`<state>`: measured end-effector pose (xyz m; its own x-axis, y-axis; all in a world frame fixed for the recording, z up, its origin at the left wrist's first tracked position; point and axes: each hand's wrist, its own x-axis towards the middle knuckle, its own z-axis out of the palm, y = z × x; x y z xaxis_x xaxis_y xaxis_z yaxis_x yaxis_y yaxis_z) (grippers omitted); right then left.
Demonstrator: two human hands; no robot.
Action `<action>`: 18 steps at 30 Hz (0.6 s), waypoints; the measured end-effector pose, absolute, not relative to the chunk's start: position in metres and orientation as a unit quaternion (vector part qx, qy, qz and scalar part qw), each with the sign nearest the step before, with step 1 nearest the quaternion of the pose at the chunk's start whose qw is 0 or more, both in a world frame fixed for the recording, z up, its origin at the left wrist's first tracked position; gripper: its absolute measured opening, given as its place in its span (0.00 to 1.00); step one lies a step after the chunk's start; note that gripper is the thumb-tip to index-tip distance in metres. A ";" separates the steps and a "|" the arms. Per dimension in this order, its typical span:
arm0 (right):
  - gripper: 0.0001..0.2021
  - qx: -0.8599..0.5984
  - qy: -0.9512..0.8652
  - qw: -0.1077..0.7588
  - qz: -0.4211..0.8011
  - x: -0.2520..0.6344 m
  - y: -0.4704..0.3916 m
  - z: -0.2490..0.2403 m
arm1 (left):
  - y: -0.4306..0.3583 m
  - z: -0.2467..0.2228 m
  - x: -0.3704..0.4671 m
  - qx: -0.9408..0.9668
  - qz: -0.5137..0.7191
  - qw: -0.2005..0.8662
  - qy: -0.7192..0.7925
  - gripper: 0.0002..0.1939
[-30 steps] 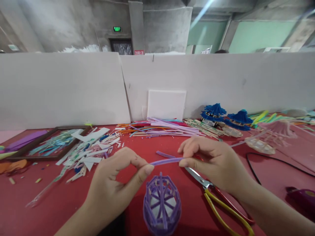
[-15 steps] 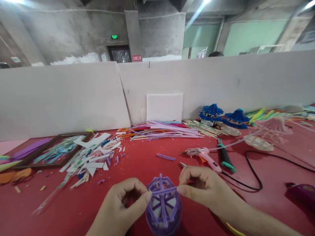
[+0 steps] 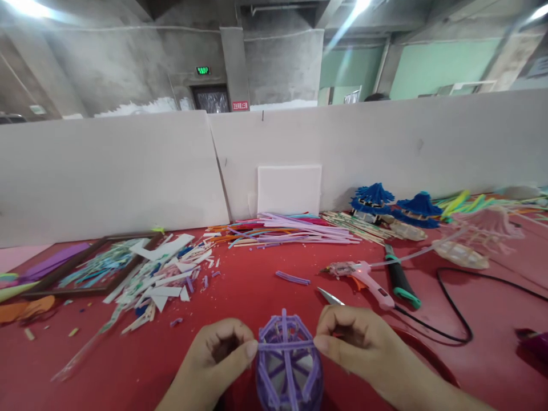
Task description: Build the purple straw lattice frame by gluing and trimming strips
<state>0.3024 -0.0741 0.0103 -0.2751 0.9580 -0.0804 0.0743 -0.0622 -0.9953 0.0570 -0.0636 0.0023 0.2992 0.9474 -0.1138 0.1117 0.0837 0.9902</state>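
A short purple pipe cleaner (image 3: 295, 345) lies crosswise over a purple, basket-like frame (image 3: 268, 385) built of strips. My left hand (image 3: 218, 359) pinches its left end between thumb and forefinger. The right end is pinched by my right hand (image 3: 355, 345). Another purple strip (image 3: 287, 374) runs lengthwise over the frame's top and passes beneath or against the crosswise one; which, I cannot tell. Just beyond my right hand show the pointed blades of scissors (image 3: 330, 295), their handles mostly hidden.
A pink glue gun (image 3: 363, 278) with a black cord lies right, beside a black-green tool (image 3: 400, 277). Paper scraps (image 3: 169, 274) and a brown frame (image 3: 81, 291) are left. Pipe cleaners (image 3: 295, 230) lie behind, before a white partition (image 3: 385, 148). Blue roof-shaped models (image 3: 372, 197) stand back right.
The crosswise pipe cleaner has gone from slightly slanted to nearly level across the frame. Both hands still pinch its ends. The whole view has shifted slightly.
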 end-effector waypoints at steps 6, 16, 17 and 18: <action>0.14 -0.449 -0.555 0.386 0.584 0.301 -0.075 0.000 | -0.069 -0.002 0.057 0.564 0.373 0.562 0.477 0.25; 0.17 -0.448 -0.548 0.401 0.582 0.297 -0.076 0.003 | -0.070 -0.005 0.061 0.544 0.385 0.580 0.468 0.21; 0.17 -0.445 -0.550 0.400 0.582 0.297 -0.076 0.003 | -0.071 -0.005 0.061 0.545 0.385 0.579 0.468 0.22; 0.17 -0.441 -0.552 0.402 0.582 0.297 -0.077 0.003 | -0.071 -0.004 0.061 0.546 0.384 0.579 0.467 0.22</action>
<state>0.2973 -0.0768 0.0028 -0.2873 0.9553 -0.0697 0.0190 -0.0670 -0.9976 0.0611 -0.0711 -0.0038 0.2677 0.9557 -0.1220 0.0652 0.1083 0.9920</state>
